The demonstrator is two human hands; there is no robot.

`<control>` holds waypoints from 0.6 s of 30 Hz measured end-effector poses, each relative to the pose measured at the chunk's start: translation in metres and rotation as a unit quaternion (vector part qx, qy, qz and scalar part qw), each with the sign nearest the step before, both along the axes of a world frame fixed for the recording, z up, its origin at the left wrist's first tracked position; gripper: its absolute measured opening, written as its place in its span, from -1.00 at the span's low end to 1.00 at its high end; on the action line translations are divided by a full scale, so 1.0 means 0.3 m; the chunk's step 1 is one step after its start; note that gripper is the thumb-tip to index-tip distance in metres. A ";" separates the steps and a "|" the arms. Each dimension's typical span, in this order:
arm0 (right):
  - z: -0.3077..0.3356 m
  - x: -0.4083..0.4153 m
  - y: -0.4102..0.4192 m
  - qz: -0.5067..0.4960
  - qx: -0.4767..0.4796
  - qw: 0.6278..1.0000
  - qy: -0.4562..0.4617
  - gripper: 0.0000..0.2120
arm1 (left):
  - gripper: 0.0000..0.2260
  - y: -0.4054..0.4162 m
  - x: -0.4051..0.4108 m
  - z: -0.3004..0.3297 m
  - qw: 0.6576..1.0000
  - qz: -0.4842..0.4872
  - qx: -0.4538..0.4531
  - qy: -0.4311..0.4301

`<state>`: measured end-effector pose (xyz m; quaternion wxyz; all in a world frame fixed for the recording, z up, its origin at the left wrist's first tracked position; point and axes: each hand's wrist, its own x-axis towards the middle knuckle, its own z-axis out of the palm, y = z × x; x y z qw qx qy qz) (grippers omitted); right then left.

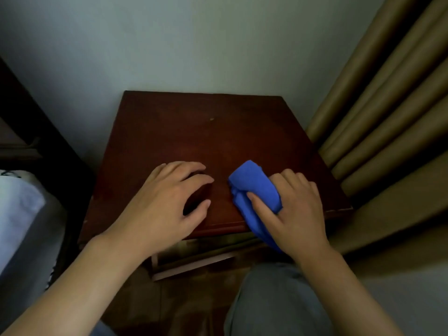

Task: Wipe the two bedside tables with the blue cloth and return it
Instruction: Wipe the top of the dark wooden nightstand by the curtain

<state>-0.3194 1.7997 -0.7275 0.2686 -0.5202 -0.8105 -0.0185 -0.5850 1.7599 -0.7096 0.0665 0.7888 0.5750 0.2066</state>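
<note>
Right hand (294,209) fingers clamped on cloth (254,187) at worktop (206,132) front edge; left hand (169,202) beside it, fingers spread, resting.

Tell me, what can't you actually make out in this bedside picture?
Head view, the only one:
- Blue cloth: its lower part is hidden under the right hand.
- Bedside table: the front, below the top, is covered by both arms and deep shadow.
- Left hand: whether the fingertips touch the wood.
- Second table: out of frame.
</note>
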 end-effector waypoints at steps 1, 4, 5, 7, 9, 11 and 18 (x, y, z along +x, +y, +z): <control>-0.003 0.034 0.010 -0.006 0.002 1.000 0.005 -0.73 | -0.56 0.027 0.016 0.007 1.000 -0.003 -0.004 0.005; -0.007 0.133 0.046 -0.027 0.000 1.000 0.014 -0.72 | -0.54 0.112 0.053 0.022 1.000 -0.012 -0.013 0.026; -0.007 0.162 0.057 -0.032 -0.004 0.999 0.016 -0.72 | -0.54 0.143 0.061 0.027 0.999 -0.015 -0.017 0.034; -0.004 0.216 0.081 -0.036 -0.019 0.999 0.023 -0.72 | -0.54 0.208 0.072 0.034 0.998 -0.017 -0.025 0.054; 0.000 0.265 0.102 -0.037 -0.035 0.998 0.033 -0.73 | -0.55 0.262 0.077 0.034 0.997 -0.011 -0.029 0.068; 0.012 0.303 0.127 -0.032 -0.051 0.997 0.047 -0.74 | -0.56 0.294 0.080 0.026 0.998 0.002 -0.029 0.057; 0.051 0.310 0.297 -0.001 -0.118 0.992 0.043 -0.69 | -0.57 0.313 0.090 -0.006 1.000 0.028 -0.010 0.007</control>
